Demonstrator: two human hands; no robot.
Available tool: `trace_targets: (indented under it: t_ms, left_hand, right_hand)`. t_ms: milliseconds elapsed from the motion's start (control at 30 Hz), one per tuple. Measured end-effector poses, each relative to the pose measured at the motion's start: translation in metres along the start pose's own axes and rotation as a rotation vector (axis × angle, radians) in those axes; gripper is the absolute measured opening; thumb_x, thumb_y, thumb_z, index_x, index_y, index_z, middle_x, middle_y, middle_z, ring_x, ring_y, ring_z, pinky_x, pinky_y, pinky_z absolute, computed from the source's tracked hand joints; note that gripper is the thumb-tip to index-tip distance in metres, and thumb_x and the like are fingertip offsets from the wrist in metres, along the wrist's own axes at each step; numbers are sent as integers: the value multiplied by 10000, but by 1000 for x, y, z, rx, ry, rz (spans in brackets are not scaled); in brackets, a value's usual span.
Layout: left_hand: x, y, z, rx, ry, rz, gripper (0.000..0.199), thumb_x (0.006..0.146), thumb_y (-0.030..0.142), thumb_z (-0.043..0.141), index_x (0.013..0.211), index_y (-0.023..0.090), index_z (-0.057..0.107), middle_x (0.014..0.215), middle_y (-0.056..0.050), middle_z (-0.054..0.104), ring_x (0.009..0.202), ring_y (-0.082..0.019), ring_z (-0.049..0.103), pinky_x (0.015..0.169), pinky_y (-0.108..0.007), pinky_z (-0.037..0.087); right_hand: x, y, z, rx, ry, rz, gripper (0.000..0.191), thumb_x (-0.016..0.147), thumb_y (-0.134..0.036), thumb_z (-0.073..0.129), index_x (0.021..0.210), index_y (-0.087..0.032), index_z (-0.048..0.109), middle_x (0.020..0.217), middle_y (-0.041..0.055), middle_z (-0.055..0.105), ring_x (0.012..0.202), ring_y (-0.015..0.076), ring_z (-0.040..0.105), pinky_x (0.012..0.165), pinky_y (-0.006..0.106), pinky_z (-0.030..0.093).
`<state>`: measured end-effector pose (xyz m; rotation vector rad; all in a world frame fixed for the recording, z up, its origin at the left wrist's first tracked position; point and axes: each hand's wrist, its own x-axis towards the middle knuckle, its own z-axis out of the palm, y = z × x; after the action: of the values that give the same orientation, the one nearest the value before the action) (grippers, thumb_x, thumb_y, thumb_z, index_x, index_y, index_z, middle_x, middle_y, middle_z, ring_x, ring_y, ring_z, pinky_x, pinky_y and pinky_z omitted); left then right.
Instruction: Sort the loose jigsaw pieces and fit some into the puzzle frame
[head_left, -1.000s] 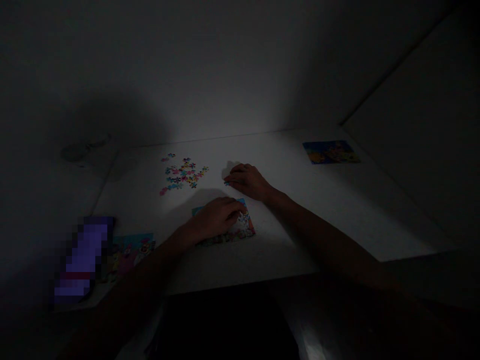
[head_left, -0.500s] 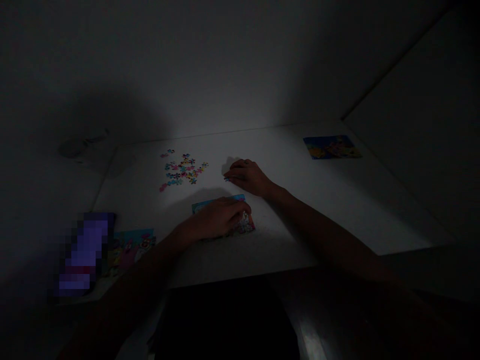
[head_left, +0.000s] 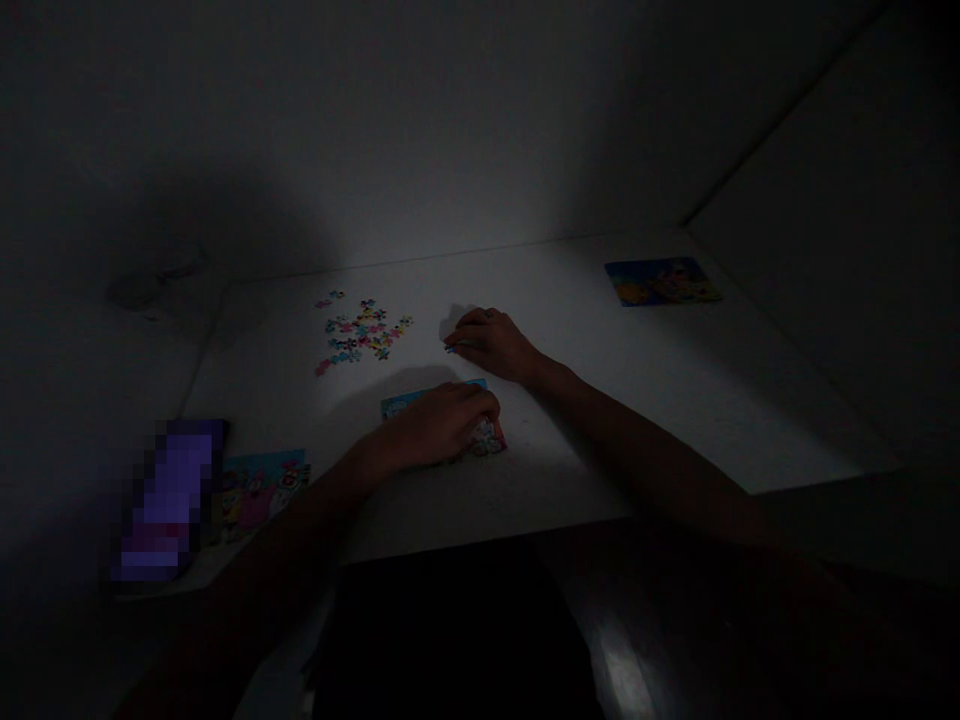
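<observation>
pressing left hand point(head_left: 433, 428) flat on jigsaw puzzle point(head_left: 487, 438), right hand point(head_left: 491, 345) curled near pieces point(head_left: 364, 335)

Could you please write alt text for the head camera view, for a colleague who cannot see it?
In dim light, a person's left hand rests on a partly assembled jigsaw puzzle on a white table. The right hand touches what looks like a small blue piece beside scattered colourful pieces. Cartoon picture cards lie at the far right and near left.
</observation>
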<state>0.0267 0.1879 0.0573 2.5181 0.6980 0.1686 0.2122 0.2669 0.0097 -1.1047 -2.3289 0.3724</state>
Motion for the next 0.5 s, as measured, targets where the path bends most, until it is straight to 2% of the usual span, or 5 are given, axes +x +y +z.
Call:
trace_targets:
  t_ms: [133,233,367,500]
  left_hand:
    - [-2,-1,0,-27,24,-50,206,928,103,414,1032,215,552,1048,-48,624,917,-185,577,830,-315,454]
    - [-5,-2,2,-103,94,-113,195,928,102,393,1027,216,518,1044,-46,594,882,-172,576,786,-302,461]
    - [-7,-6,8,-185,172,-118,177,957,137,384,1045,213,517,1037,-48,590,922,-173,572,838,-314,467]
    - [-7,-8,10,-252,149,-121,146,970,171,413,1012,214,546,1007,-35,624,913,-163,585,849,-304,468]
  right_hand:
    - [0,1,0,3,3,-11,229,914,-300,575,1068,-252,738,1101,66,659,1025,237,570,883,385,379]
    - [0,2,1,3,2,-16,229,911,-298,578,1070,-250,736,1109,63,654,1028,235,567,885,385,376]
    - [0,3,1,7,-2,-20,230,922,-307,564,1064,-255,737,1100,59,648,1011,231,566,880,385,375]
    - [0,1,-1,6,-11,0,232,929,-317,557,1068,-267,736,1105,56,643,1010,230,561,876,382,372]
